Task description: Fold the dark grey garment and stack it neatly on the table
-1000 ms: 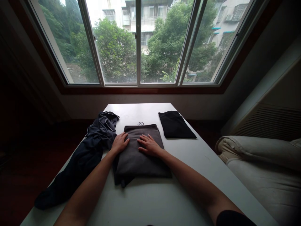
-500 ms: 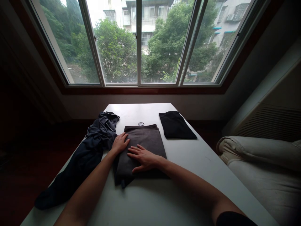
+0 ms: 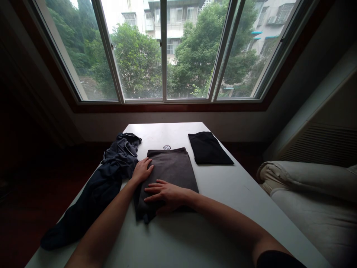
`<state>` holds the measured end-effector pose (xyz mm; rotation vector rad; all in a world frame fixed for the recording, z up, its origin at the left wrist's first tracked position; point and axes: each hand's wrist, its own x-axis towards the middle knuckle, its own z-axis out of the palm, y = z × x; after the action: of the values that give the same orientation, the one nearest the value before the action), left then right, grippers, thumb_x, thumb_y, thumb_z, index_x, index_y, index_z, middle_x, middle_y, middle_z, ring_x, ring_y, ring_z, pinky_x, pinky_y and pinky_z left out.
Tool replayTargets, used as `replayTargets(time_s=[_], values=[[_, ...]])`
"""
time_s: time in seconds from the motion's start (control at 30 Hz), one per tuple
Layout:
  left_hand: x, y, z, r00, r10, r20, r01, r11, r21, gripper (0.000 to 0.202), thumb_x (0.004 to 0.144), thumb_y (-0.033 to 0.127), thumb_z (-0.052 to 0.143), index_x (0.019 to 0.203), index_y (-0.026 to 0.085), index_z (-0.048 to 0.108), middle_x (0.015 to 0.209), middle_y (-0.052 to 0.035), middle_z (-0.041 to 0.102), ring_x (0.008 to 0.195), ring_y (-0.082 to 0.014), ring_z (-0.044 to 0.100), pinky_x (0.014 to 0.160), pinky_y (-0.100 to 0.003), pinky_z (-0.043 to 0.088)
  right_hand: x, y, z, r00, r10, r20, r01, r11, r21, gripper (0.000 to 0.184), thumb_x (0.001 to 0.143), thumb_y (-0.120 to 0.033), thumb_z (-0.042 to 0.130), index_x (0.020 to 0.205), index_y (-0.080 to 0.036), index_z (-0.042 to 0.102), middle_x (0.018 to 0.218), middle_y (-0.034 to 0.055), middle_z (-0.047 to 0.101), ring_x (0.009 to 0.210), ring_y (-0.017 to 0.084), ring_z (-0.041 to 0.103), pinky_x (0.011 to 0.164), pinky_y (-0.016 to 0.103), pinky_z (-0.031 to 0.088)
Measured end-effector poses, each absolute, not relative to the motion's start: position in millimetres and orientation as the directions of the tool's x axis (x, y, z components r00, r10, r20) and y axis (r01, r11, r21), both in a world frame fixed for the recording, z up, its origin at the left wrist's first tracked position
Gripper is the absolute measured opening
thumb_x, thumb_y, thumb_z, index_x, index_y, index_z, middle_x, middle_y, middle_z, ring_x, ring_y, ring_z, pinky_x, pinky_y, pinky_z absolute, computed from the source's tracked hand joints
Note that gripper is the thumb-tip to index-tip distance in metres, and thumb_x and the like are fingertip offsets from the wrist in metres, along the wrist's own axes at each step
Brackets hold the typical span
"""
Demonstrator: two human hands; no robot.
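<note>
A folded dark grey garment (image 3: pixel 173 167) lies in the middle of the white table (image 3: pixel 195 238). My left hand (image 3: pixel 142 170) rests flat on its left edge, fingers stretched out. My right hand (image 3: pixel 164 193) lies flat across the garment's near part, fingers spread and pointing left. Neither hand holds anything.
A loose dark blue garment (image 3: pixel 106 178) sprawls along the table's left side. A folded black garment (image 3: pixel 208 148) lies at the back right. A small ring-like item (image 3: pixel 166 147) sits behind the grey garment. A pale cushion (image 3: pixel 312 186) is to the right; a window (image 3: pixel 164 48) is ahead.
My right hand has slid from the garment's upper middle toward me and to the left, along the near part. My left hand has stayed put.
</note>
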<state>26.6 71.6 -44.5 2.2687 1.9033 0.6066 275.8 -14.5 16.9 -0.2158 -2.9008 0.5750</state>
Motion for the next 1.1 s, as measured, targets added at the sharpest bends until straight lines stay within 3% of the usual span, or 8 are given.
replayTargets(time_s=[0.23, 0.4, 0.63, 0.9, 1.1], values=[[27.0, 70.5, -42.1, 0.132, 0.964, 0.233, 0.923, -0.205, 0.327, 0.049, 0.106, 0.042, 0.055, 0.149, 0.02, 0.063, 0.164, -0.0124, 0.053, 0.151, -0.0293, 0.049, 0.129, -0.042, 0.033, 272.6, -16.7, 14.0, -0.986, 0.113, 0.121, 0.056, 0.913, -0.403, 0.057, 0.102, -0.04, 0.07, 0.156, -0.04, 0.056, 0.171, -0.0001, 0.043, 0.163, 0.027, 0.03, 0.133, 0.046, 0.017], [27.0, 70.8, -42.1, 0.131, 0.963, 0.234, 0.926, -0.203, 0.319, 0.048, 0.106, 0.041, 0.055, 0.149, 0.021, 0.063, 0.164, -0.011, 0.054, 0.15, -0.0287, 0.05, 0.128, -0.043, 0.034, 267.9, -16.5, 4.7, -0.985, 0.048, 0.165, -0.027, 0.904, -0.427, 0.051, 0.102, -0.036, 0.071, 0.152, -0.037, 0.062, 0.166, 0.0018, 0.051, 0.163, 0.031, 0.03, 0.132, 0.049, 0.019], [26.6, 71.7, -43.5, 0.139, 0.96, 0.243, 0.921, -0.216, 0.323, 0.049, 0.106, 0.041, 0.056, 0.148, 0.018, 0.064, 0.163, -0.0138, 0.053, 0.15, -0.0297, 0.05, 0.128, -0.043, 0.034, 262.7, -17.3, -4.2, -0.979, -0.043, 0.199, -0.131, 0.881, -0.454, 0.044, 0.101, -0.031, 0.071, 0.144, -0.035, 0.068, 0.162, 0.0017, 0.055, 0.164, 0.029, 0.028, 0.133, 0.05, 0.01], [27.3, 71.5, -42.0, 0.132, 0.962, 0.24, 0.918, -0.21, 0.336, 0.048, 0.106, 0.04, 0.057, 0.149, 0.019, 0.064, 0.163, -0.0139, 0.053, 0.15, -0.0299, 0.05, 0.127, -0.042, 0.035, 260.8, -19.4, 3.4, -0.982, 0.005, 0.191, -0.102, 0.83, -0.549, 0.036, 0.096, -0.028, 0.078, 0.132, -0.035, 0.075, 0.157, 0.0019, 0.061, 0.161, 0.027, 0.035, 0.132, 0.048, 0.014], [26.9, 71.6, -42.7, 0.138, 0.961, 0.239, 0.922, -0.213, 0.323, 0.05, 0.106, 0.041, 0.056, 0.15, 0.016, 0.063, 0.164, -0.0149, 0.052, 0.151, -0.0302, 0.05, 0.128, -0.042, 0.034, 260.6, -18.0, 3.3, -0.984, 0.018, 0.176, -0.09, 0.807, -0.583, 0.029, 0.096, -0.028, 0.078, 0.125, -0.032, 0.076, 0.159, 0.0006, 0.06, 0.162, 0.024, 0.032, 0.134, 0.046, 0.009]])
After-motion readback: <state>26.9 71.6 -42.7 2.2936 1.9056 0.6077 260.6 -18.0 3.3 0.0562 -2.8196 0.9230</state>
